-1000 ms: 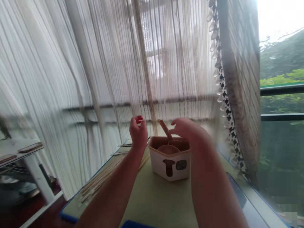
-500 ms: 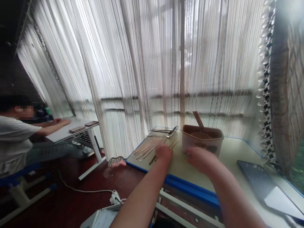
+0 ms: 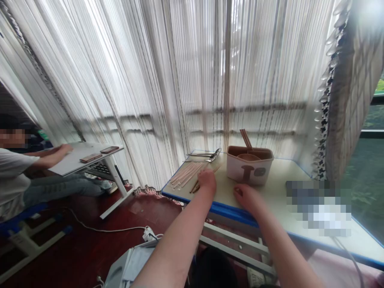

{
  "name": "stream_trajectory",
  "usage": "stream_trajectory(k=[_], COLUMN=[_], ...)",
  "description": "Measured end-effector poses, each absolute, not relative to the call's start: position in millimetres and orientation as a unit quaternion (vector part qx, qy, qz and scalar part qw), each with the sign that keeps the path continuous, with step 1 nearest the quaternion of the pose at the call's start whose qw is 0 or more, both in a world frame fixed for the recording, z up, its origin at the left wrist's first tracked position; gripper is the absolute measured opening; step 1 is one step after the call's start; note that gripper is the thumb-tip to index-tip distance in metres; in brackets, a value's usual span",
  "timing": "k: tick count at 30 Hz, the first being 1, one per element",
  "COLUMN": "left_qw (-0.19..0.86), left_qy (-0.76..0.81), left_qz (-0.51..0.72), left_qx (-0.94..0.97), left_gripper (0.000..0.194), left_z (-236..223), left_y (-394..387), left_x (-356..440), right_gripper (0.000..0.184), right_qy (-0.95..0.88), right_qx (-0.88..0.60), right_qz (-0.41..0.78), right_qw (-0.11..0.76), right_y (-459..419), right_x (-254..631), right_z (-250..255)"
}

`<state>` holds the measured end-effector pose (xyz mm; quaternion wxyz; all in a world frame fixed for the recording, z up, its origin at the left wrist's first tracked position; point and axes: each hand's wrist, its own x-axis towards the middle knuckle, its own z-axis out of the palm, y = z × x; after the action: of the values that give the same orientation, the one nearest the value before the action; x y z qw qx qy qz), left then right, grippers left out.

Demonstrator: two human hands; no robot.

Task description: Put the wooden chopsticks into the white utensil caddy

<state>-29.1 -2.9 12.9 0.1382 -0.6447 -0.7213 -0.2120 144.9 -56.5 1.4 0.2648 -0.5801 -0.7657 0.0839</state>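
The right hand (image 3: 244,196) has come away from the top of the container (image 3: 236,170), where it was reaching a second ago, and is now low in front of it, near the front edge of the table (image 3: 223,194) in the lower centre of the frame. The slim brown sticks (image 3: 245,139) stand tilted in the container, just right of centre, with no hand on them; a rounded brown piece (image 3: 249,157) sits inside the same container. That leaves both hands outside the container, the left one over loose sticks. The right hand's fingers are curled in, nothing shows between them, and I cannot tell whether they are pressed together or pinching something small. The left hand (image 3: 207,178) is bent over a few darker-ended sticks (image 3: 195,187), whose ends show below it, near centre; its fingertips are hidden, so whether it pinches or only touches them cannot be told. Just to its left, pale sticks (image 3: 186,175) lie in a loose spread on the tabletop, roughly side by side, with shiny metal utensils (image 3: 215,155) behind them. At the far left of the frame, another person's forearm (image 3: 51,160) rests at a separate white table (image 3: 73,154).
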Motion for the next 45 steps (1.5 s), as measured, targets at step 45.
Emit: stream_trajectory(k=[45], left_qw=[0.139], left_qy=[-0.691], left_qz=[-0.393], left_qx=[-0.591], left_gripper=[0.027], left_z=[34], left_y=[-26], left_x=[-26], right_gripper=[0.024], right_qy=[-0.757], right_qx=[-0.574], right_qz=[0.106], right_qw=[0.293], right_y=[-67], right_x=[146], right_z=[7])
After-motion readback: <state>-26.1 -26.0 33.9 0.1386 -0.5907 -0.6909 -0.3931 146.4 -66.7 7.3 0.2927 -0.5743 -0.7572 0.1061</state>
